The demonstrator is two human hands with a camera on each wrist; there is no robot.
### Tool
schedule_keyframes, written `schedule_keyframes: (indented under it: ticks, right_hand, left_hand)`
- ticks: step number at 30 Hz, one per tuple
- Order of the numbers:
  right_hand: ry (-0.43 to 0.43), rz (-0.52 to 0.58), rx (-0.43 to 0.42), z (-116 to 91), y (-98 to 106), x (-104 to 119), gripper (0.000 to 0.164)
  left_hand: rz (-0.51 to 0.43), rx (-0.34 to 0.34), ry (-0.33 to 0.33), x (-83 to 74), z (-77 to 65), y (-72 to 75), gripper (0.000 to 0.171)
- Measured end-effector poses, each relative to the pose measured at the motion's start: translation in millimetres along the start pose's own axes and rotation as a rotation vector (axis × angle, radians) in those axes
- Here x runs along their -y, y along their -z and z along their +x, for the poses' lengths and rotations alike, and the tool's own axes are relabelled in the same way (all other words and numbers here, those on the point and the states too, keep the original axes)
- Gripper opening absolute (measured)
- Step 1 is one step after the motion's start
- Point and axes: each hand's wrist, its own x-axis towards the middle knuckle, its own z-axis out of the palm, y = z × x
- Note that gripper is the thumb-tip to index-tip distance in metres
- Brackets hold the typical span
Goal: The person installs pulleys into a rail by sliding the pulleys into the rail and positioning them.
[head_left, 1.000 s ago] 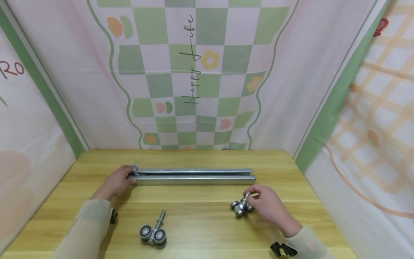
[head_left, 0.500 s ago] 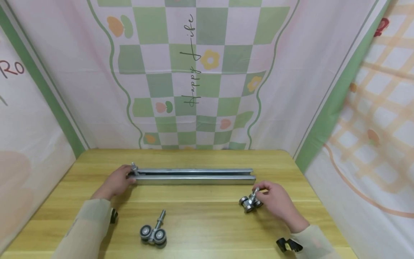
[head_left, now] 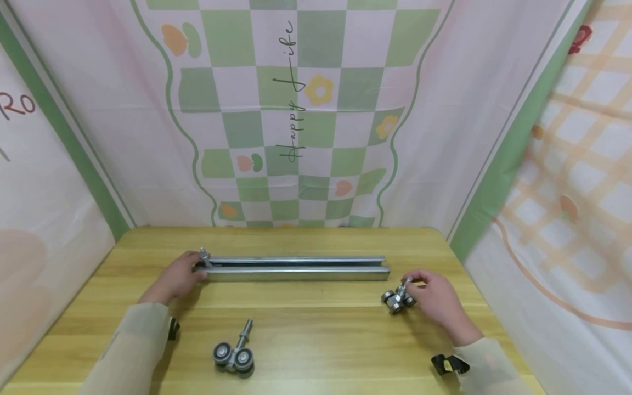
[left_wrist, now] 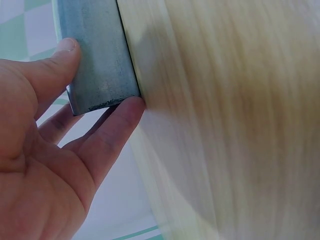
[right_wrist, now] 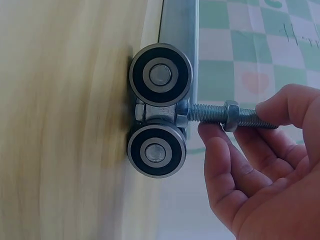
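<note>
A silver metal channel rail (head_left: pixel 296 274) lies across the table, its slot facing up. My left hand (head_left: pixel 176 278) holds the rail's left end; in the left wrist view the thumb lies on the rail's side (left_wrist: pixel 97 55) and a fingertip touches its end edge. A bolt (head_left: pixel 204 255) stands up out of the slot there. Just off the rail's right end, my right hand (head_left: pixel 436 299) pinches the threaded stem of a roller trolley (head_left: pixel 397 299). Its wheels (right_wrist: pixel 160 75) point toward the table, the stem (right_wrist: pixel 207 112) upward; whether they touch the table I cannot tell.
Another roller trolley (head_left: pixel 234 355) rests on the wooden table (head_left: pixel 316 340) at front left, its stem leaning back. Patterned cloth (head_left: pixel 316 126) hangs behind the table and on both sides. Black wrist bands (head_left: pixel 449 364) show at the sleeves.
My right hand has moved right and slightly away from me with the roller trolley, from in front of the rail to beyond its right end. The left hand stays put.
</note>
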Motion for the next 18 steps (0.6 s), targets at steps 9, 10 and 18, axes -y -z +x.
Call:
schedule_keyframes:
  ticks: [9,10,18]
  right_hand:
    - [-0.05,0.008,-0.031,3.9,6.6,-14.2,0.024]
    - [-0.053,0.004,-0.038,4.3,7.4,-15.7,0.024]
    - [-0.054,-0.027,-0.099,6.5,12.2,-25.7,0.028]
  left_hand:
    - [0.001,0.003,-0.003,-0.4,0.1,0.3,0.047]
    - [0.001,0.002,-0.003,-0.7,0.0,0.4,0.047]
    - [0.0,0.002,-0.004,-0.7,-0.5,1.3,0.047]
